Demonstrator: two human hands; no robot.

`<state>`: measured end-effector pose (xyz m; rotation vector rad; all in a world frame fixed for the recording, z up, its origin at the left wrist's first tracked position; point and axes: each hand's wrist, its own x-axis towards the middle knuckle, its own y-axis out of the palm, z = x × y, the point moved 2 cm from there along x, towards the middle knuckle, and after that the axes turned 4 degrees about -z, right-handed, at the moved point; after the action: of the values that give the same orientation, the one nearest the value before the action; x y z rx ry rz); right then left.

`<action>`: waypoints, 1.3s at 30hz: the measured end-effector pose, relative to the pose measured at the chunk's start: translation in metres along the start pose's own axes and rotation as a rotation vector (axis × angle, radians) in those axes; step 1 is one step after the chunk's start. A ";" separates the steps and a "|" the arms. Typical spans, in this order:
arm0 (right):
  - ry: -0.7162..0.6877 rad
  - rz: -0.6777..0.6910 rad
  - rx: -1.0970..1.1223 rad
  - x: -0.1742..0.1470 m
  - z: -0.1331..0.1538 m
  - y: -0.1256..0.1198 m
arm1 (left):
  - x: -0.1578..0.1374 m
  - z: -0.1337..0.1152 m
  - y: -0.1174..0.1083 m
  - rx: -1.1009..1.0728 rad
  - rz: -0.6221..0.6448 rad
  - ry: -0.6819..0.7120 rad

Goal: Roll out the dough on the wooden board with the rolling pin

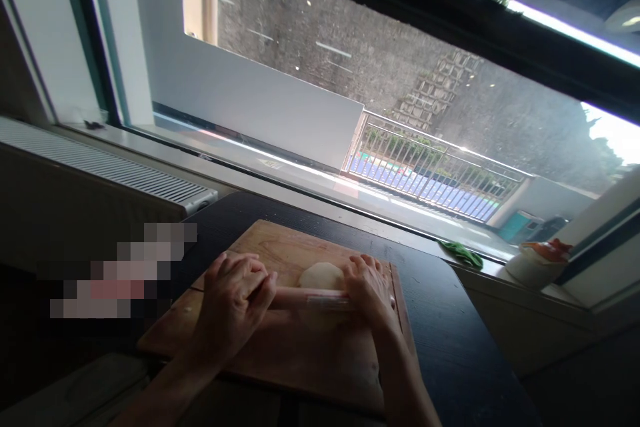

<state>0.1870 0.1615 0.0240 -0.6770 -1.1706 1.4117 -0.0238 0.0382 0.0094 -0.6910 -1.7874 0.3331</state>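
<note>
A rolling pin (290, 298) lies across the wooden board (270, 243), with dough (320, 275) under and behind it. The dough is pale, flat and rounded, and the pin hides its middle. My left hand (237, 290) is closed round the pin's left end. At the other end my right hand (367, 283) curls over the pin, its fingers bent down beside the dough. Part of the dough shows dimly on the near side of the pin too.
The board rests on a dark table (450, 340) against the window sill. On the sill are a green cloth (461, 253) and a light container with something orange on top (537, 263). A white radiator (110, 163) stands at the left. A blurred patch (125, 273) covers something below it.
</note>
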 end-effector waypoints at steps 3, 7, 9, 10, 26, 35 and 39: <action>-0.015 -0.053 -0.018 -0.023 -0.005 -0.002 | 0.000 0.001 0.000 -0.015 -0.002 0.008; -0.007 -0.057 -0.025 -0.025 -0.005 -0.002 | 0.001 0.001 0.000 -0.026 0.005 -0.002; 0.004 -0.057 -0.021 -0.012 -0.004 0.000 | 0.002 0.000 0.000 -0.025 0.005 -0.007; 0.003 -0.064 -0.018 -0.004 -0.002 0.001 | 0.002 0.000 0.000 -0.024 0.007 -0.009; -0.006 0.003 -0.017 0.006 0.001 0.000 | 0.002 -0.002 -0.002 -0.044 -0.006 -0.016; -0.022 -0.023 -0.015 -0.022 -0.005 -0.004 | 0.001 0.001 0.000 -0.056 -0.031 0.006; 0.004 -0.004 -0.024 0.015 -0.003 0.004 | 0.000 0.002 0.001 -0.050 -0.023 0.003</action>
<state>0.1848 0.1769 0.0230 -0.6934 -1.1867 1.3949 -0.0258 0.0397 0.0083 -0.7052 -1.8048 0.2732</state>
